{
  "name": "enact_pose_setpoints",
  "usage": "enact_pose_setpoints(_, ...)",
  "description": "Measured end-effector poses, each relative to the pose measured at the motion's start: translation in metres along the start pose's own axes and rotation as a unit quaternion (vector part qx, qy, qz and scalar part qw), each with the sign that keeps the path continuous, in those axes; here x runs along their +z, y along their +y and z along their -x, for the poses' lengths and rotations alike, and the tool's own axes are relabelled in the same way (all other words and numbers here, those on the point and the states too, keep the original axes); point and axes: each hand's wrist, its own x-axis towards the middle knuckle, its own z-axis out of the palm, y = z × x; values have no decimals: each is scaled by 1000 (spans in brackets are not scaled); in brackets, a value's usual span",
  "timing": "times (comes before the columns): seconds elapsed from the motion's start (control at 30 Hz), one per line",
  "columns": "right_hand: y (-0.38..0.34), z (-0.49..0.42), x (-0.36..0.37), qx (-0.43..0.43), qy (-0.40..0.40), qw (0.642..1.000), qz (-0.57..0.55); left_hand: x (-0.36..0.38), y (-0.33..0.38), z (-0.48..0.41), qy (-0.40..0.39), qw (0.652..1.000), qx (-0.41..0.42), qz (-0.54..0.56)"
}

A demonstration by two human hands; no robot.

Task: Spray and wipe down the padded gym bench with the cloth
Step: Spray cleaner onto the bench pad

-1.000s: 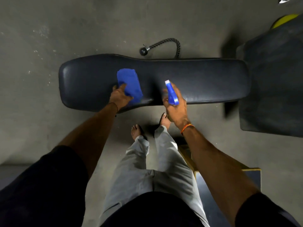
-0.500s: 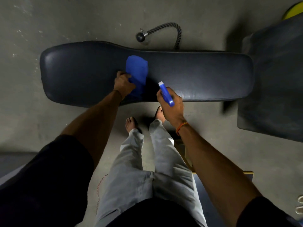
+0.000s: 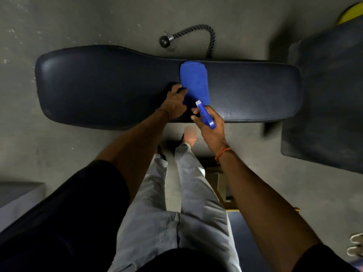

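Note:
The black padded gym bench lies across the view, wider at its left end. A blue cloth is spread flat on the pad near its middle, reaching to the far edge. My left hand grips the cloth's near left corner and presses it on the pad. My right hand holds a blue spray bottle at the bench's near edge, white nozzle pointing toward the cloth. The bottle's body is hidden inside my fist.
A rope cable attachment with a black ball end lies on the concrete floor beyond the bench. A dark mat covers the floor at right. My bare feet stand just under the bench's near edge. White shoes sit at lower right.
My left hand has slid the cloth rightward along the pad, from the left part toward the middle. The right hand with the spray bottle stayed at the near edge, now close beside the cloth.

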Motion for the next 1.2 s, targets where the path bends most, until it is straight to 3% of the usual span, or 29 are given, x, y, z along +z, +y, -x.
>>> enact_pose_setpoints(0.17,1,4,11,14,7,999,44,-21,-70,41,43,988,1,-145)
enact_pose_setpoints(0.3,5,5,34,26,39,997,69,-39,-142,72,69,979,-38,-189)
enact_pose_setpoints(0.53,17,6,74,18,14,1000,-13,-60,-195,93,109,978,-135,-117)
enact_pose_setpoints(0.67,16,4,93,4,7,1000,12,-65,-208,93,131,972,-192,-28)
enact_pose_setpoints(0.9,20,2,112,34,96,991,92,-66,-205,89,129,972,-198,-22)
enact_pose_setpoints(1.07,36,21,111,64,72,995,-3,-65,-204,89,126,970,-199,-52)
enact_pose_setpoints(1.2,43,31,114,51,65,995,51,-66,-205,88,117,973,-193,-53)
